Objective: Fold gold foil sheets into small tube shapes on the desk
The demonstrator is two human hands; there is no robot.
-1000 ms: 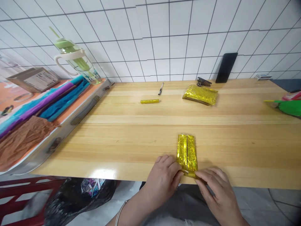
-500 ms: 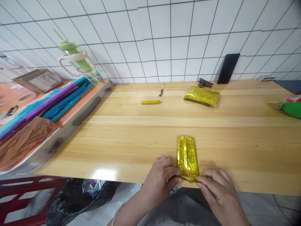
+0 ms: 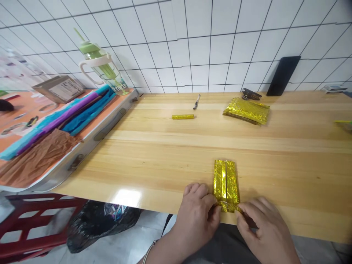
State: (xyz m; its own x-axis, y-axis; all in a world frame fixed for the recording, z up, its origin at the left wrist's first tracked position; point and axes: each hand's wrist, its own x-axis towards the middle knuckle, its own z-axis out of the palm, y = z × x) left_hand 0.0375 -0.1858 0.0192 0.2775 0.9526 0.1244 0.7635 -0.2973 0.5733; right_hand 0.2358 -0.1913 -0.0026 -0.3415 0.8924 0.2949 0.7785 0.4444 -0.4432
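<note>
A folded piece of shiny gold foil paper (image 3: 226, 179) lies at the table's front edge, with a seam running down its middle. Its near end is folded over into a short flap. My left hand (image 3: 198, 214) pinches the flap's left corner between thumb and forefinger. On the other side, my right hand (image 3: 264, 223) pinches the right corner in the same way. Farther back lie a thin gold roll (image 3: 183, 116) and a stack of gold foil sheets (image 3: 246, 111); a black binder clip (image 3: 251, 94) rests just behind the stack.
A pen (image 3: 196, 102) lies behind the roll. A black phone (image 3: 283, 76) leans on the tiled wall. At left, an orange-topped surface (image 3: 90, 126) carries crepe paper (image 3: 57, 121), a cardboard box (image 3: 59, 89) and a bottle (image 3: 106, 69). A black bag (image 3: 90, 225) sits below.
The near end of the gold foil paper is now folded up and over into a flap, both hands still pinching it. The view has shifted slightly.
</note>
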